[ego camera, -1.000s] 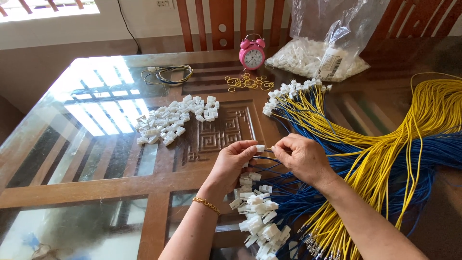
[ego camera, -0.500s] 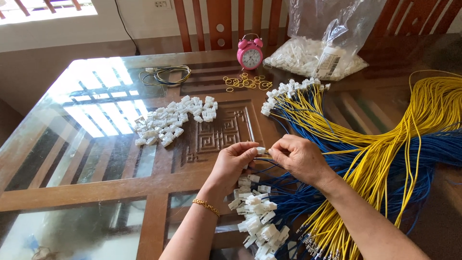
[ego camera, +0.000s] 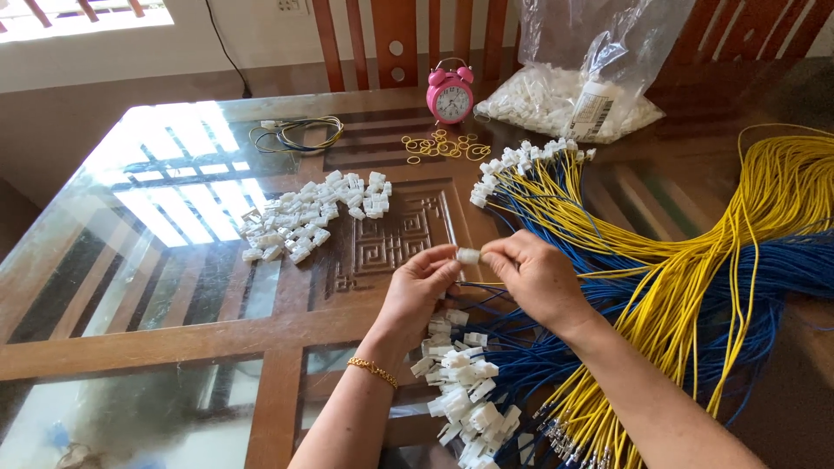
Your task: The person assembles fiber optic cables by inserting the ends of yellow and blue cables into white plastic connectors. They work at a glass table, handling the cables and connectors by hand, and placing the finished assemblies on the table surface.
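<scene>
Two hands meet on one white connector (ego camera: 468, 255), head view.
We see left hand (ego camera: 419, 291) at 9 o'clock and right hand (ego camera: 536, 276) at 3 o'clock of it, both pinching it closed-fingered; blue and yellow wires (ego camera: 695, 287) trail toward 4 o'clock.

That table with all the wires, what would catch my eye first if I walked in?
Probably the big sheaf of yellow and blue wires sweeping across the right side of the glass-topped table. In front, the left hand and right hand pinch a small white plug between them. At the far edge stands a pink alarm clock.
</scene>
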